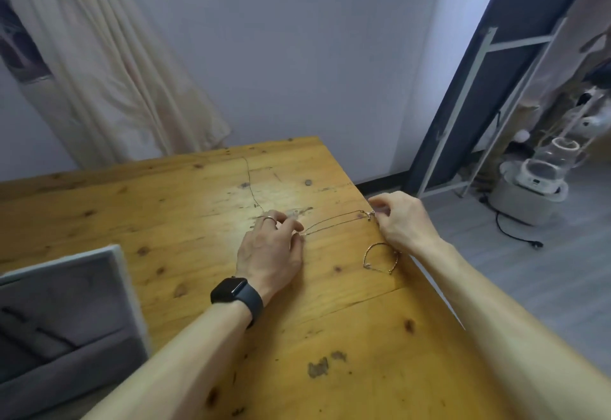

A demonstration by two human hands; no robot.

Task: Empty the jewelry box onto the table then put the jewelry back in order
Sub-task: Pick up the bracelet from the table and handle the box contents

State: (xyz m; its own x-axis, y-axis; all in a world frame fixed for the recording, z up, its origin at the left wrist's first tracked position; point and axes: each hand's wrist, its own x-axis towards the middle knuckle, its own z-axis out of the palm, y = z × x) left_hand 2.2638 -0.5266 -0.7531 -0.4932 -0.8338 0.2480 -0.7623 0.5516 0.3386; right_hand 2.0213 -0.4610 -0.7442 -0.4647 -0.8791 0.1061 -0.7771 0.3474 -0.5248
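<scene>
On the desk (pixel 198 228), my left grip (pixel 271 254) and right grip (pixel 401 221) each pinch a chain (pixel 334 221) end, stretched between them; a bracelet (pixel 380 258) lies just below the right grip.

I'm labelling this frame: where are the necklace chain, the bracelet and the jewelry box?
necklace chain (pixel 334 221): head view, middle of the strands.
bracelet (pixel 366 256): head view, left curve.
jewelry box (pixel 62 304): head view, grey lining.

We've got a honey-yellow wooden table (pixel 185 221) here, speckled with dark brown knots and grey scuffs. Across it we see a thin gold chain (pixel 334 221), and a gold bracelet (pixel 380 258) beside it. The jewelry box (pixel 66 314) shows us grey velvet lining with a white rim. That watch (pixel 236 294) is matte black. Cream curtain (pixel 109 66), pale lilac wall (pixel 314 56).
</scene>
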